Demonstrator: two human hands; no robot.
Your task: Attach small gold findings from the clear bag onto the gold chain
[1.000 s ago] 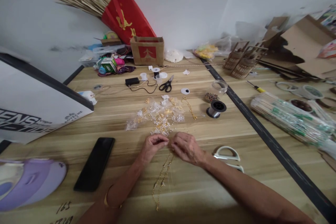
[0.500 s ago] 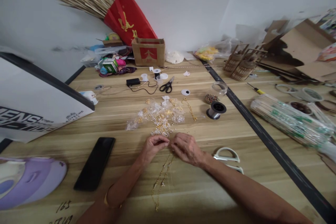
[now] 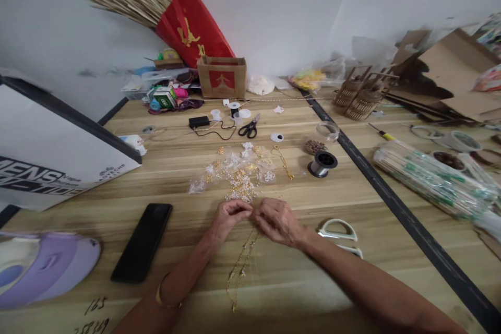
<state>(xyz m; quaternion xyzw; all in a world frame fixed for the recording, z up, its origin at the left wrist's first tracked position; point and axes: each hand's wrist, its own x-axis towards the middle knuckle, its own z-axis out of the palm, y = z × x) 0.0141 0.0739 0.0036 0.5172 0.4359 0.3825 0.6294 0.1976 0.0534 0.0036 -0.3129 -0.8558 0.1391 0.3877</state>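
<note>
A thin gold beaded necklace (image 3: pixel 238 269) lies in a long loop on the table, its upper end running up under the fingers of my right hand (image 3: pixel 278 222). That hand is closed, thumb and fingers pinched at the necklace's end. My left hand (image 3: pixel 230 218) is closed in a pinch too, its fingertips almost meeting the right ones; whatever is between them is too small to make out. Just beyond both hands spreads a pile of gold and clear beads (image 3: pixel 240 182), with small plastic bags of findings (image 3: pixel 235 162) behind it.
White-handled scissors (image 3: pixel 338 235) lie right of my right hand, and a black phone (image 3: pixel 141 242) on the left. Farther back are a wire spool (image 3: pixel 322 164), a gold chain (image 3: pixel 284 162), black scissors (image 3: pixel 249 128) and a jar (image 3: pixel 327 130). A purple visor (image 3: pixel 58 266) sits front left.
</note>
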